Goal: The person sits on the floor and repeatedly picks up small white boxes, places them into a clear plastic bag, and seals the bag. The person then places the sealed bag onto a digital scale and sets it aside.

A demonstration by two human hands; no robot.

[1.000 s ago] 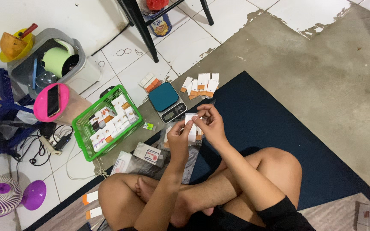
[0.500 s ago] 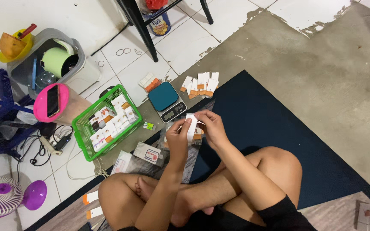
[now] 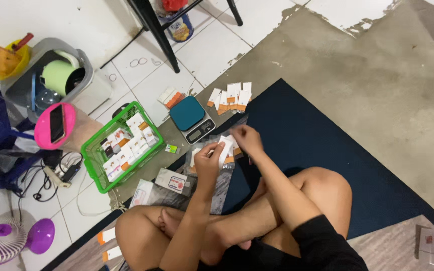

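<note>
tiled floor, navy mat, green basket, scale

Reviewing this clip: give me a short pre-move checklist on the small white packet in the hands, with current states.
1. Both hands on the white packet: ok, left hand and right hand meet at it.
2. Grip firmness: cannot tell, fingers hide the contact.
3. Teal scale platform free of packets: ok.
4. Green basket upright with boxes inside: ok.
5. Row of packets beyond the scale lying separate from the hands: ok.
</note>
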